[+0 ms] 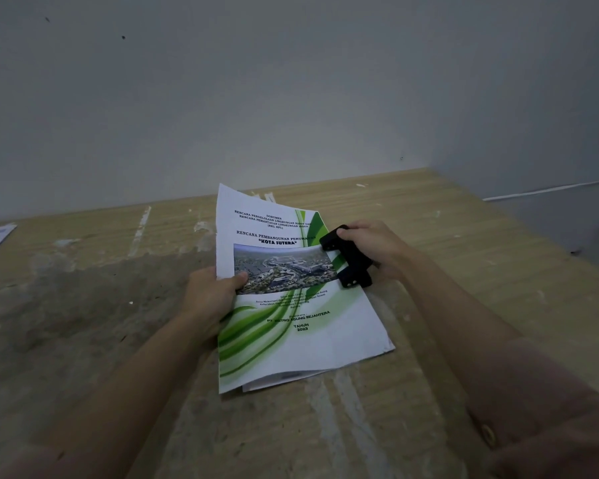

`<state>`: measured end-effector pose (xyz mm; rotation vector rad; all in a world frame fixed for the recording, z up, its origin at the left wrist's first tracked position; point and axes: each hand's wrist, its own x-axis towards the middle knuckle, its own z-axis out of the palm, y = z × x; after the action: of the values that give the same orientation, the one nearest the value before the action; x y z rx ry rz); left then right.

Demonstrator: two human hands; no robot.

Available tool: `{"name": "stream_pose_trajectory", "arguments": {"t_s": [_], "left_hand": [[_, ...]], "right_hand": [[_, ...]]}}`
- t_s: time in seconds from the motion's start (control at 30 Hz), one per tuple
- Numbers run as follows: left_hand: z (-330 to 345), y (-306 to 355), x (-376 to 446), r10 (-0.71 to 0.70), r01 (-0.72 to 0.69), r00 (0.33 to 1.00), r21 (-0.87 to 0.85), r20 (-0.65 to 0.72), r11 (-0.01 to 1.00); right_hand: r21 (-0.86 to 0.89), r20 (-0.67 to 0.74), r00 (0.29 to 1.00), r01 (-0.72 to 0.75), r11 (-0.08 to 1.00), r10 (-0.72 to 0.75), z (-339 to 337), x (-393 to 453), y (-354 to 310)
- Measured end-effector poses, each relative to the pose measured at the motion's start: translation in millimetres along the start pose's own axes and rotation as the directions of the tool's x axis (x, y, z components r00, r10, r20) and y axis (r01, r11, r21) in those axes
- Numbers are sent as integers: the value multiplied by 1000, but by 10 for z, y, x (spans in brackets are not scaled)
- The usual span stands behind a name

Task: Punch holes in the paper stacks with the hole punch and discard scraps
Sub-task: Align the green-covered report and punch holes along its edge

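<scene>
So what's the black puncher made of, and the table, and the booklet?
Hole punch: matte black, no shine, so it looks like plastic or painted metal; hard to tell which.
Table: pale wood grain lines show, so wood or a wood-look laminate, smeared with whitish and grey stains.
Paper stack: thin printed paper; the sheets bend and their edges fan out at the near end.
</scene>
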<state>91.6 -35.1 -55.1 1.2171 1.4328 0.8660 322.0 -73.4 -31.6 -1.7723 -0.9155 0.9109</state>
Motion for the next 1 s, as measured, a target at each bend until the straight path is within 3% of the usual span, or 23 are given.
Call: {"name": "stream_pose_trajectory", "arguments": {"t_s": [0.07, 0.17, 0.3, 0.8, 1.0], "left_hand": [[1, -3, 3, 3, -3, 1000, 0, 0, 1000], [5, -6, 2, 22, -22, 1000, 21, -1, 1000], [-9, -22, -3, 50, -50, 999, 55, 3, 997], [-13, -26, 83, -11, 10, 999, 31, 45, 999], [-13, -46, 114, -27, 26, 999, 11, 47, 1000]], "right_hand": [[-1, -32, 998, -55, 998, 55, -21, 44, -57], [-158, -99, 994, -70, 985, 54, 21, 108, -141], [-277, -77, 995, -77, 958, 57, 144, 166, -203], [-421, -65, 998, -50, 906, 25, 254, 264, -128], [-654, -193, 980, -158, 740, 39, 240, 214, -16]]}}
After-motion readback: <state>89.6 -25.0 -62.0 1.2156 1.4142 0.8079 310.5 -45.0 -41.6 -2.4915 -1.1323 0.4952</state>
